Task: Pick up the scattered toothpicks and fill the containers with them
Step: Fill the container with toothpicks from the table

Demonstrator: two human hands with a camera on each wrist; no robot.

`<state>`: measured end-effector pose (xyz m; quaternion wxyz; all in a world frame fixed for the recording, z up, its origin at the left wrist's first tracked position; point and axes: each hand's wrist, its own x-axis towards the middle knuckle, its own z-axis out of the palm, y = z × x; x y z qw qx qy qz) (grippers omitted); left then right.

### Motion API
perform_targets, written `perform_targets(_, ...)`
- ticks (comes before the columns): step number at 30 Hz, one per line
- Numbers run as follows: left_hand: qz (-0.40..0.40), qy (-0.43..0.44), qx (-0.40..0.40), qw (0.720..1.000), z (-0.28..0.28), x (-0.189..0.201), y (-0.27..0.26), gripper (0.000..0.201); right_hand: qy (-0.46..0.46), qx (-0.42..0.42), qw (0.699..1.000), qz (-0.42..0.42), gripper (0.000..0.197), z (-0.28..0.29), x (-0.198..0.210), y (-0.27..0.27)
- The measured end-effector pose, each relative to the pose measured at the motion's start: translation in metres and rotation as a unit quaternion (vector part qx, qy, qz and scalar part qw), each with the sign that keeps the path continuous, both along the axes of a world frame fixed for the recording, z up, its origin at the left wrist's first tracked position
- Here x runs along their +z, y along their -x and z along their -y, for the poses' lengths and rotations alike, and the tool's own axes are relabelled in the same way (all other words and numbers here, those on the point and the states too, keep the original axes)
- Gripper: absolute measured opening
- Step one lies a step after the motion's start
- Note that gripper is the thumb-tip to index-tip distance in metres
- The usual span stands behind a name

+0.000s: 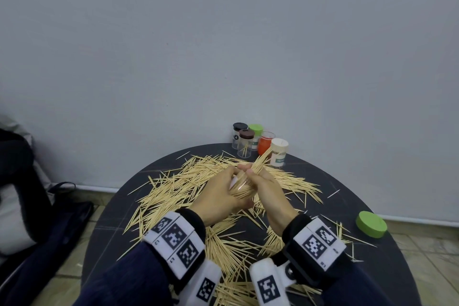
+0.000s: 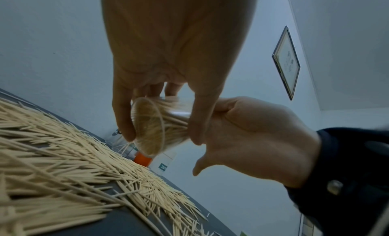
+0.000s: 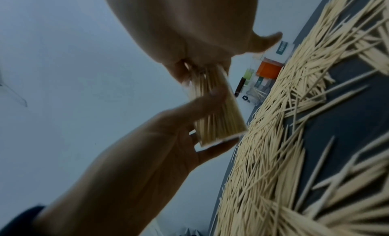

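Observation:
Over the middle of the table my left hand [image 1: 224, 187] grips a clear round container [image 2: 148, 125] packed with toothpicks, fingers and thumb curled round its wall. My right hand [image 1: 267, 187] pinches a bundle of toothpicks [image 1: 258, 160] that sticks out of the container's open end toward the back right. The right wrist view shows the container [image 3: 212, 110] tilted above the pile, base toward my left palm. Loose toothpicks [image 1: 178, 189] lie scattered all over the dark round table [image 1: 347, 196].
Several small containers stand at the table's back edge against the wall: a black-lidded one [image 1: 239, 128], a brown-lidded one [image 1: 246, 135], a green-lidded one [image 1: 255, 129], an orange one [image 1: 265, 145] and a full labelled one [image 1: 279, 151]. A loose green lid [image 1: 371, 224] lies at the right edge.

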<state>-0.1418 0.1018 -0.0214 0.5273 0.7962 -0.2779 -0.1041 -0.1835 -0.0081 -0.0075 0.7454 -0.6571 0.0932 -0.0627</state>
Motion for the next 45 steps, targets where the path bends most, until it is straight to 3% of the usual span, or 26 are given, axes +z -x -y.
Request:
perform_targets(6, -0.007, 0.0, -0.014, 1.0, -0.001, 0.002, 0.0, 0.054, 0.024, 0.009, 1.0, -0.009, 0.029, 0.006, 0.003, 0.001)
perform_targets(14, -0.018, -0.016, -0.036, 0.999, 0.0, 0.005, 0.002, 0.048, 0.018, -0.03, 0.996, 0.082, 0.04, 0.011, 0.001, -0.004)
perform_targets(23, -0.026, -0.018, -0.042, 0.999, 0.0, 0.005, 0.003, 0.051, 0.014, -0.052, 0.989, 0.135, 0.028, 0.017, -0.004, -0.005)
perform_targets(34, -0.068, 0.004, -0.014, 0.998, -0.002, 0.005, -0.002, 0.057, -0.053, 0.01, 0.987, 0.149, 0.001, 0.008, -0.006, -0.001)
perform_targets(38, -0.078, -0.005, -0.029, 0.997, -0.001, 0.004, -0.002, 0.056, -0.004, -0.016, 0.986, 0.167, 0.038, 0.011, -0.006, -0.004)
perform_targets(42, -0.078, -0.007, -0.032, 0.996, -0.001, 0.003, -0.003, 0.055, 0.03, -0.062, 0.982, 0.178, 0.03, 0.014, -0.008, -0.005)
perform_targets(45, -0.077, -0.009, -0.039, 0.996, -0.002, 0.003, -0.004, 0.055, 0.053, -0.043, 0.986, 0.153, 0.028, 0.015, -0.01, -0.005)
